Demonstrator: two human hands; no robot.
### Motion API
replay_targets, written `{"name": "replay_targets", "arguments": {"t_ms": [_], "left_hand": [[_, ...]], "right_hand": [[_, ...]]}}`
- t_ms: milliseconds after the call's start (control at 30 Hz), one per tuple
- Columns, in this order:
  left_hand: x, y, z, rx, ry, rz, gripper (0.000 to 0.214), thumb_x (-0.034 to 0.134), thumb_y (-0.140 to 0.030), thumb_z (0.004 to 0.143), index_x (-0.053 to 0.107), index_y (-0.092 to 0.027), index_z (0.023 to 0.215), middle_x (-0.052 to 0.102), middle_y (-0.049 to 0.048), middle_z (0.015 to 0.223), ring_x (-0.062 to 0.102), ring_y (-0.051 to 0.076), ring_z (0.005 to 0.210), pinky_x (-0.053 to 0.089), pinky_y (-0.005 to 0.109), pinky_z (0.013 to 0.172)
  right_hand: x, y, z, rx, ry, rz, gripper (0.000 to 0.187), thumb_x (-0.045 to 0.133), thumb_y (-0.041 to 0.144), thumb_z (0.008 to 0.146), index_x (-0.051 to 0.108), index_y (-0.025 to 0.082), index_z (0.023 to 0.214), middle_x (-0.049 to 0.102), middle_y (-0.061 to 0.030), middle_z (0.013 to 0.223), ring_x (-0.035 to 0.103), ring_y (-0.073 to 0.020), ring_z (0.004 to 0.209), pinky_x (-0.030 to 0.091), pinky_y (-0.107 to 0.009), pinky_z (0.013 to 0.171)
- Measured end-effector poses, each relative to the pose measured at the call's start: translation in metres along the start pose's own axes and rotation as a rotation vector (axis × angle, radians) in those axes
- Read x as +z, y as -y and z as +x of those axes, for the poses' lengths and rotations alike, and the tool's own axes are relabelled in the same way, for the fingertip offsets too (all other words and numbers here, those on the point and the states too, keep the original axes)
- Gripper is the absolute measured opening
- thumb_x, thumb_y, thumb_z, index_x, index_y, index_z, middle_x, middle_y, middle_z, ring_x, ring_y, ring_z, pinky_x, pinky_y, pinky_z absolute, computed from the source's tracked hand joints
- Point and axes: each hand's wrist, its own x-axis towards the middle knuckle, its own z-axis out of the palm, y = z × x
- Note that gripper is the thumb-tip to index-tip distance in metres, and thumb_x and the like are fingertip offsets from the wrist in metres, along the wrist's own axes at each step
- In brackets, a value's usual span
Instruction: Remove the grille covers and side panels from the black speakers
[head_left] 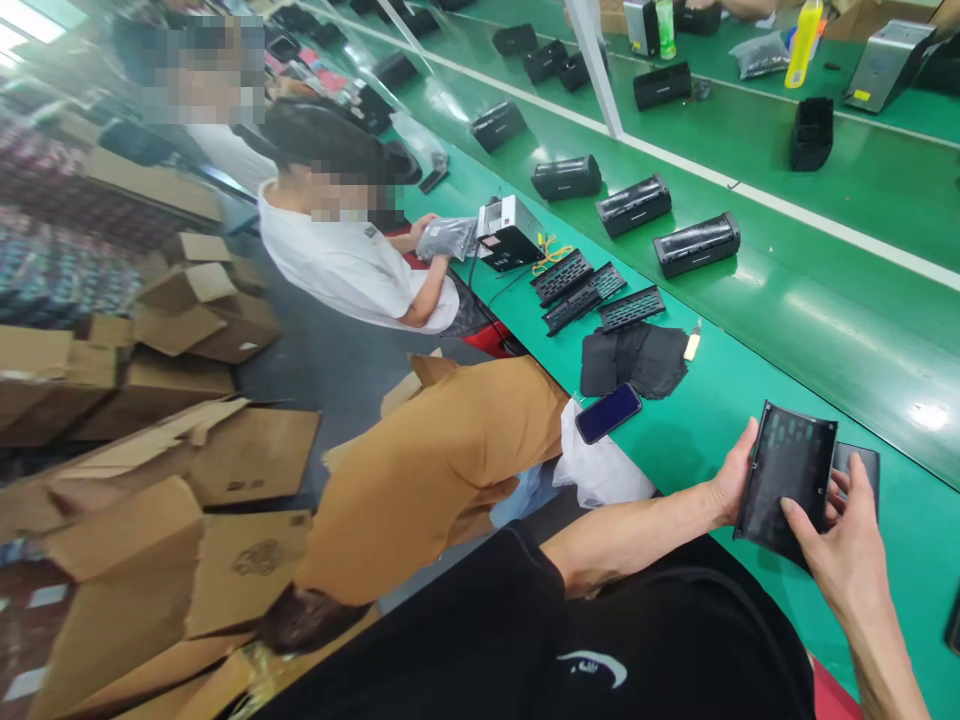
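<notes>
A black curved plastic panel (796,470) with rows of slots is tilted up above the green bench. My left hand (735,477) grips its left edge, the fingers hidden behind it. My right hand (851,550) is at the panel's lower right, its thumb on the inner face and its fingers curled by the right edge. Behind the panel and these fingers lies a dark flat piece (866,470), partly covered. Farther up the bench are a stack of black sheets (637,362) and several slotted black panels (581,297).
A phone (609,413) lies on a white plastic bag (596,468) at the bench edge. Black speaker-like housings (696,243) stand along the green conveyor (825,330). To my left a person in a brown shirt (442,470) bends down near open cardboard boxes (150,560).
</notes>
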Motion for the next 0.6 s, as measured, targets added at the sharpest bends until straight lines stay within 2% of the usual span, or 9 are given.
{"name": "replay_targets", "arguments": {"t_ms": [200,333,600], "left_hand": [[-0.0032,0.0026,0.0038,-0.021,-0.010,-0.016,0.112,0.020,-0.089,0.092,0.061,0.004,0.138,0.069,0.0299,0.130,0.063,0.039,0.127,0.037,0.056,0.118],[0.0013,0.0010,0.0053,-0.040,-0.030,-0.034,0.110,0.015,-0.086,0.094,0.062,0.003,0.137,0.070,0.0293,0.129,0.064,0.039,0.127,0.037,0.055,0.119],[-0.0004,0.0025,0.0060,-0.002,-0.010,0.005,0.106,0.023,-0.086,0.094,0.062,0.002,0.137,0.070,0.0283,0.129,0.064,0.038,0.127,0.037,0.053,0.118]], "right_hand": [[-0.0021,-0.0033,-0.0019,0.010,-0.006,-0.011,0.113,0.073,0.063,0.079,0.021,0.015,0.167,0.055,-0.0208,0.143,0.064,-0.0340,0.118,0.051,-0.050,0.104],[-0.0027,-0.0024,-0.0022,0.045,-0.013,-0.020,0.115,0.073,0.065,0.076,0.023,0.016,0.167,0.058,-0.0205,0.140,0.069,-0.0330,0.106,0.054,-0.051,0.099],[-0.0010,-0.0052,-0.0015,0.043,0.012,-0.063,0.107,0.069,0.064,0.079,0.028,0.017,0.165,0.063,-0.0195,0.135,0.071,-0.0340,0.104,0.056,-0.051,0.096]]}}
